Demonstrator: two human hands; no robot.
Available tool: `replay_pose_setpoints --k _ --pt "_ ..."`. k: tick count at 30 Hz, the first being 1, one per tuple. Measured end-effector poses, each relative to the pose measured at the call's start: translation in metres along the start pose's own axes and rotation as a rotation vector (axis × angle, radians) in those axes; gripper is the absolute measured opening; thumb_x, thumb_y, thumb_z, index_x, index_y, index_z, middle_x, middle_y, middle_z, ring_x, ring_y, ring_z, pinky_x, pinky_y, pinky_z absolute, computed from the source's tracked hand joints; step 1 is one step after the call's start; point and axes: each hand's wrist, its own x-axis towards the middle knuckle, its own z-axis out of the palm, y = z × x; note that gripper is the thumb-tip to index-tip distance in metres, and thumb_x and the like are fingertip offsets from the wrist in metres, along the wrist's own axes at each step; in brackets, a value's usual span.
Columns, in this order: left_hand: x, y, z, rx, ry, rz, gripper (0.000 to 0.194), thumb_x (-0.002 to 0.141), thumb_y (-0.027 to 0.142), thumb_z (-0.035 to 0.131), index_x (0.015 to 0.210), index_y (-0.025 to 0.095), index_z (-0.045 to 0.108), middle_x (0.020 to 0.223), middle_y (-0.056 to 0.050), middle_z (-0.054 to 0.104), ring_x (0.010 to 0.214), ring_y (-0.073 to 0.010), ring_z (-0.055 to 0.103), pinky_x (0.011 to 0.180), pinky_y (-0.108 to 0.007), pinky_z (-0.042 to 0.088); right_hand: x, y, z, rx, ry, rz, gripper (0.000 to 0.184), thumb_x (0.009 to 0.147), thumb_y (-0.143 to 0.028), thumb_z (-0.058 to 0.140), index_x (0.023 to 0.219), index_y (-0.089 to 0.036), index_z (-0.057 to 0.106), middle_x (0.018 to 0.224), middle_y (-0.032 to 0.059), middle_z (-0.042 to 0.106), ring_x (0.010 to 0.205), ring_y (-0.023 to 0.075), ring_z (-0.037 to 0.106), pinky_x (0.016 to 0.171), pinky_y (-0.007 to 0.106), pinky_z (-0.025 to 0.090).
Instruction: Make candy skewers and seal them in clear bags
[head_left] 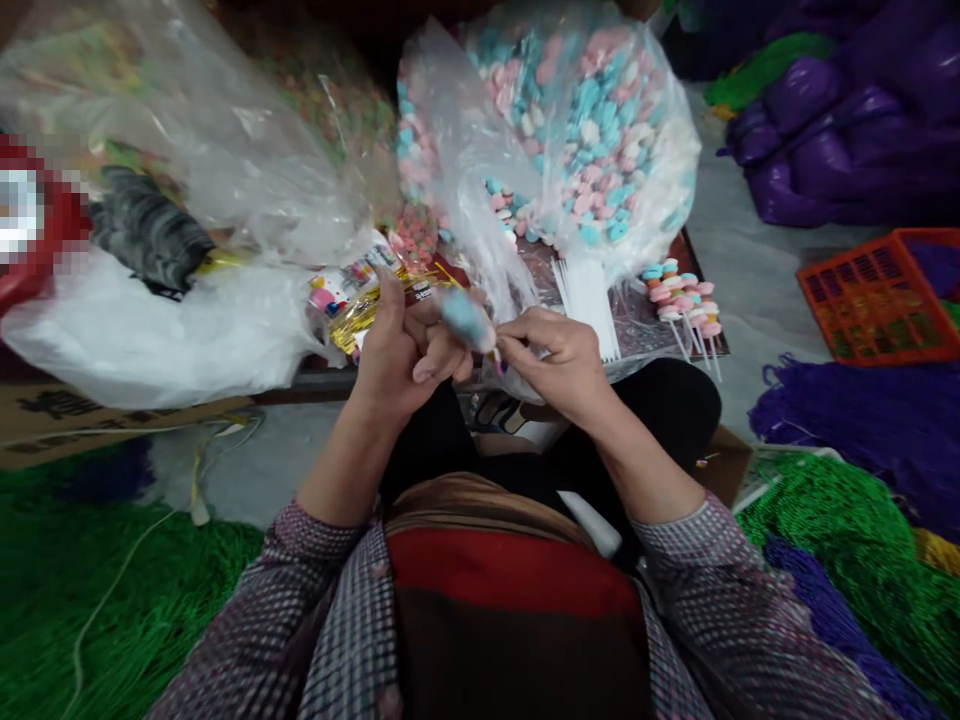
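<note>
My left hand (412,350) has its fingers curled around a pale blue and pink piece (463,318), which is smeared by motion; its thumb points up. My right hand (559,360) pinches at the piece's lower right end, and what lies between its fingertips is too small to make out. Just below the fingertips shows a small magenta and dark bit. Behind the left hand lie gold twist ties (360,318). White sticks (589,305) lie in a bundle beyond the right hand. Farther right are several sticks of stacked pink, blue and white macaron-shaped pieces (684,298).
A big clear bag of pink, blue and white pieces (600,130) stands at the back of the table. Other plastic bags (172,330) fill the left side. An orange crate (877,300), purple bundles (847,130) and green strands (832,520) occupy the floor at right.
</note>
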Motion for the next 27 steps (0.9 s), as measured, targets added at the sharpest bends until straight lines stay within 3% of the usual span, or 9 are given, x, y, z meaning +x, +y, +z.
replay_pose_setpoints --k 4,8,11,13,15,18,22,25,27 --pt "-0.003 -0.017 0.001 0.136 -0.14 -0.145 0.086 0.084 0.093 0.028 0.062 0.02 0.068 0.031 0.003 0.03 0.031 -0.0088 0.028 0.042 -0.029 0.036 0.003 0.007 0.001 -0.013 0.085 0.056 0.016 0.092 -0.024 0.065 0.083 -0.025 0.079 0.076 0.0 0.074 0.071 0.0148 0.066 0.07 0.031 0.053" --pt "0.007 -0.043 0.009 -0.06 -0.097 -0.198 0.078 0.087 0.09 0.031 0.069 0.021 0.063 0.034 0.007 0.031 0.03 -0.0075 0.025 0.043 -0.028 0.042 -0.003 -0.006 0.005 -0.003 0.117 -0.004 0.018 0.092 -0.023 0.064 0.082 -0.026 0.079 0.079 0.0007 0.076 0.074 0.0162 0.067 0.074 0.033 0.054" --pt "0.01 -0.045 0.013 -0.199 -0.029 -0.138 0.05 0.098 0.063 0.047 0.076 0.021 0.063 0.038 0.01 0.029 0.033 -0.007 0.023 0.046 -0.028 0.045 -0.015 -0.002 0.006 0.112 0.088 0.035 0.012 0.089 -0.024 0.069 0.08 -0.025 0.077 0.078 0.0001 0.075 0.073 0.0158 0.066 0.074 0.032 0.054" --pt "0.007 -0.043 0.015 -0.176 0.012 -0.038 0.021 0.094 0.037 0.059 0.085 0.021 0.068 0.042 0.011 0.032 0.037 -0.0067 0.024 0.051 -0.027 0.046 -0.02 0.01 0.004 0.215 0.096 0.156 0.01 0.086 -0.031 0.073 0.079 -0.024 0.075 0.075 -0.0006 0.073 0.07 0.0155 0.065 0.071 0.032 0.053" --pt "0.002 -0.045 0.017 -0.013 -0.012 0.069 0.01 0.087 0.024 0.063 0.088 0.022 0.072 0.048 0.008 0.047 0.043 -0.0081 0.038 0.058 -0.027 0.049 -0.024 0.021 0.001 0.339 0.125 0.291 0.019 0.083 -0.041 0.077 0.078 -0.023 0.072 0.077 0.0001 0.072 0.07 0.0159 0.064 0.069 0.031 0.052" --pt "-0.004 -0.055 0.024 0.425 -0.205 0.25 0.02 0.085 0.018 0.061 0.085 0.026 0.079 0.071 0.001 0.07 0.063 -0.0127 0.061 0.067 -0.028 0.051 -0.025 0.024 -0.006 0.526 0.105 0.393 0.034 0.075 -0.054 0.084 0.074 -0.023 0.068 0.086 0.0033 0.073 0.077 0.0188 0.067 0.071 0.034 0.054" --pt "-0.006 -0.066 0.033 0.806 -0.336 0.43 0.031 0.089 0.015 0.056 0.094 0.031 0.082 0.076 -0.001 0.072 0.071 -0.0148 0.065 0.072 -0.029 0.05 -0.03 0.009 -0.021 0.716 0.03 0.53 0.04 0.066 -0.057 0.09 0.074 -0.027 0.066 0.063 0.0002 0.061 0.057 0.0177 0.057 0.061 0.037 0.051" --pt "-0.004 -0.06 0.024 0.83 -0.343 0.489 0.032 0.098 0.021 0.05 0.106 0.029 0.079 0.08 -0.002 0.071 0.073 -0.0142 0.064 0.072 -0.028 0.05 -0.04 0.012 -0.05 0.659 0.275 0.49 0.042 0.061 -0.059 0.092 0.07 -0.029 0.064 0.057 0.0003 0.05 0.048 0.0165 0.048 0.054 0.041 0.046" --pt "0.001 -0.054 0.006 0.895 -0.154 0.535 0.032 0.102 0.026 0.045 0.111 0.026 0.076 0.089 -0.005 0.072 0.082 -0.0168 0.065 0.079 -0.032 0.051 -0.056 0.03 -0.082 0.418 0.512 0.363 0.045 0.065 -0.065 0.086 0.061 -0.03 0.058 0.054 0.0001 0.041 0.044 0.0134 0.038 0.048 0.041 0.036"
